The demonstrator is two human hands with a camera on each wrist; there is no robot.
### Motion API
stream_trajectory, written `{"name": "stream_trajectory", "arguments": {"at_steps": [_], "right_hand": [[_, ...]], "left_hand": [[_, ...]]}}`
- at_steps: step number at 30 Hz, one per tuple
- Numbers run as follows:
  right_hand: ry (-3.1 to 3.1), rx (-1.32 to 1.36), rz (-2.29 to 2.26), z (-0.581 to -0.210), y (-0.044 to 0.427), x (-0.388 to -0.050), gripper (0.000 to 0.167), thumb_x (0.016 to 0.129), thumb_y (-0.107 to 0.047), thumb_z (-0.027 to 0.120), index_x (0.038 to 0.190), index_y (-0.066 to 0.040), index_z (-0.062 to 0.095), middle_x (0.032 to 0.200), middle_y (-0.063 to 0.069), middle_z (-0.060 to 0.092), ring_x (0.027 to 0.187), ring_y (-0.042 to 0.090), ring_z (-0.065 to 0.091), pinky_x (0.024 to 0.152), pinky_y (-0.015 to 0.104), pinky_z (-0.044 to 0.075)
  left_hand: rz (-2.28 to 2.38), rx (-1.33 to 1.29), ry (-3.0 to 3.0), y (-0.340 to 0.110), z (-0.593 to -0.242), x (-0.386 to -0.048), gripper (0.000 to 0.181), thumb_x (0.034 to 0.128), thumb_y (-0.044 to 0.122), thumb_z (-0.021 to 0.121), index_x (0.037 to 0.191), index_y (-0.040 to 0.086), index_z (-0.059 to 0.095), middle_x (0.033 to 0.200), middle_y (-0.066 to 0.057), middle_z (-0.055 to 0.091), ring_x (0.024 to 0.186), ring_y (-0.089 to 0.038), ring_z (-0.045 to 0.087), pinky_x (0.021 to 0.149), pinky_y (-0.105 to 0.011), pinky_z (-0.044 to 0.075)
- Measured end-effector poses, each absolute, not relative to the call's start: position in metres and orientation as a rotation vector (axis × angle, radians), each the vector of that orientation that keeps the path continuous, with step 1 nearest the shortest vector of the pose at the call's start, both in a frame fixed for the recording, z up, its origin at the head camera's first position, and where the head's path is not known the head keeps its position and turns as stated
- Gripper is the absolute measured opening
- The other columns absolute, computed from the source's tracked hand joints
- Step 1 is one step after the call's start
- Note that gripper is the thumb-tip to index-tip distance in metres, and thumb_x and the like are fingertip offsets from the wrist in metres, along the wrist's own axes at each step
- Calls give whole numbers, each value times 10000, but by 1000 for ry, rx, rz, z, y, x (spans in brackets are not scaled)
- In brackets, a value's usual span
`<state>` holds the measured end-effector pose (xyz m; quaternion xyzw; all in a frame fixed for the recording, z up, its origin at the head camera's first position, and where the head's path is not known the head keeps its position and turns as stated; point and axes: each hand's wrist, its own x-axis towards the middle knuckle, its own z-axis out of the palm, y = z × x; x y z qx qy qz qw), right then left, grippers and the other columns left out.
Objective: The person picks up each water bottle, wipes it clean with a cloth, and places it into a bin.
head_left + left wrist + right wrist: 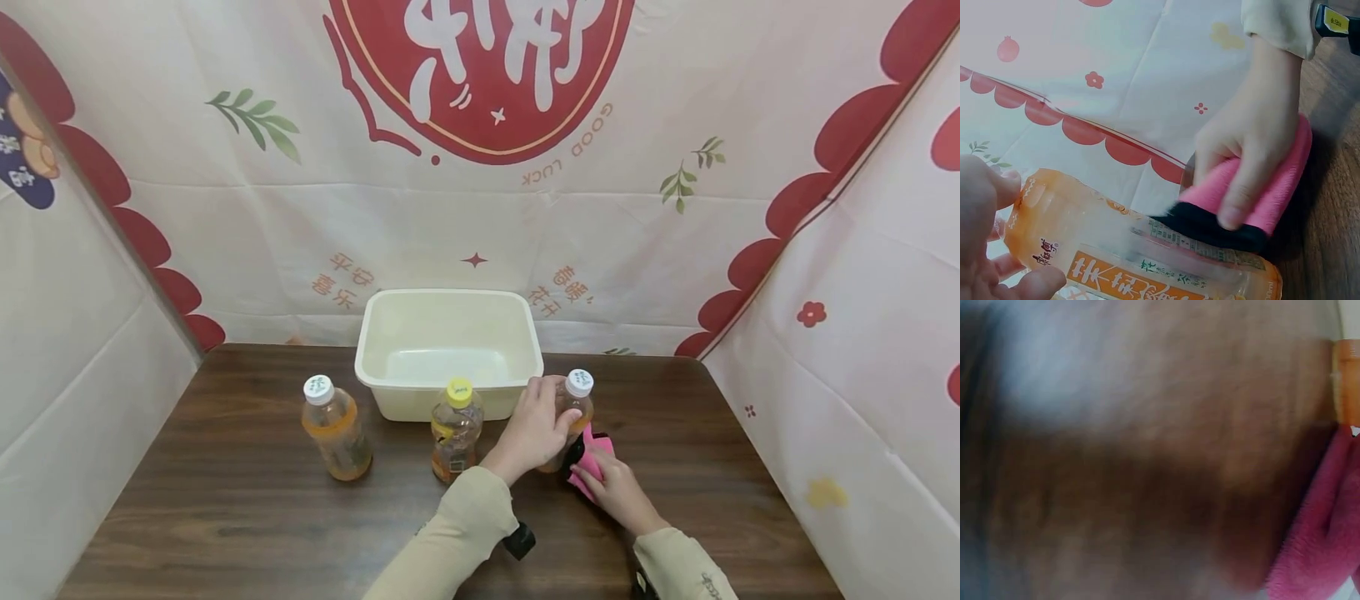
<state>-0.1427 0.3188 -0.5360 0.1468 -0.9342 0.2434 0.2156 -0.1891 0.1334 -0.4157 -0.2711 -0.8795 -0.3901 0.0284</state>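
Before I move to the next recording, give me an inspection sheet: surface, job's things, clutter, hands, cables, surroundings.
Surface: dark wood-grain table.
Job's things: white-capped bottle; pink-and-black cloth against its side.
Clutter: cream tub, yellow-capped bottle and second white-capped bottle; these two bottles stand upright.
Hands: left hand holds the first bottle; right hand grips the cloth.
Cables: nothing seen.
Surroundings: printed sheets behind and at both sides.

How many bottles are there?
3: a white-capped plastic bottle at left, a yellow-capped plastic bottle in the middle, another white-capped plastic bottle in the left hand.
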Motion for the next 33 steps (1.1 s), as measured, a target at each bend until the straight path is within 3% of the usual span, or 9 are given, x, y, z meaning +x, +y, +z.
{"name": "stream_trajectory", "arguments": {"at_steps": [7, 12, 17, 20, 24, 28, 33], "right_hand": [[-2684, 451, 470, -541, 325, -142, 450, 729, -146, 745, 1134, 3, 617, 1065, 184, 636, 957, 286, 616, 770, 432, 499], [-2719, 401, 524, -535, 329, -140, 444, 743, -155, 737, 1156, -47, 614, 1070, 142, 636, 961, 272, 609, 772, 453, 492], [-2683, 390, 547, -525, 331, -138, 333, 749, -132, 731, 1062, -58, 641, 921, 75, 653, 774, 220, 621, 645, 413, 505], [-2625, 414, 553, -518, 333, -138, 287, 715, -93, 754, 978, -62, 642, 907, 117, 654, 802, 311, 636, 647, 438, 515], [-2604, 410, 550, -507, 336, -134, 325, 686, -80, 771, 978, -46, 634, 1013, 207, 633, 946, 458, 576, 719, 526, 488], [-2612, 374, 560, -496, 340, -129, 376, 700, -74, 758, 1049, -12, 634, 1056, 244, 616, 966, 460, 567, 744, 541, 474], [-2602, 336, 583, -481, 343, -125, 448, 707, -44, 742, 1131, 12, 607, 1079, 269, 601, 979, 462, 561, 768, 557, 457]], "left_hand": [[-1277, -809, -2730, 133, -413, -187, 447, 912, 310, 522, 1279, 94, 386, 1158, -79, 454, 1043, -189, 460, 894, -307, 419], [-1386, -718, -2718, 138, -410, -186, 440, 900, 312, 538, 1264, 103, 406, 1174, -63, 468, 1057, -171, 471, 889, -309, 425], [-1417, -532, -2752, 145, -407, -186, 610, 783, 539, 608, 1204, 134, 435, 1080, -12, 497, 933, -137, 500, 741, -280, 457], [-1383, -464, -2754, 149, -407, -185, 678, 701, 609, 648, 1157, 145, 458, 1020, 11, 515, 877, -132, 514, 678, -269, 454], [-1337, -481, -2716, 150, -409, -184, 603, 708, 541, 689, 1131, 150, 511, 1073, 0, 476, 959, -146, 488, 731, -275, 470], [-1361, -574, -2662, 147, -410, -184, 590, 722, 451, 722, 1184, 138, 531, 1122, -25, 423, 1030, -168, 410, 800, -257, 447], [-1425, -697, -2635, 140, -408, -185, 564, 744, 353, 734, 1174, 90, 479, 1089, -25, 515, 1031, -162, 473, 851, -257, 437]]}}
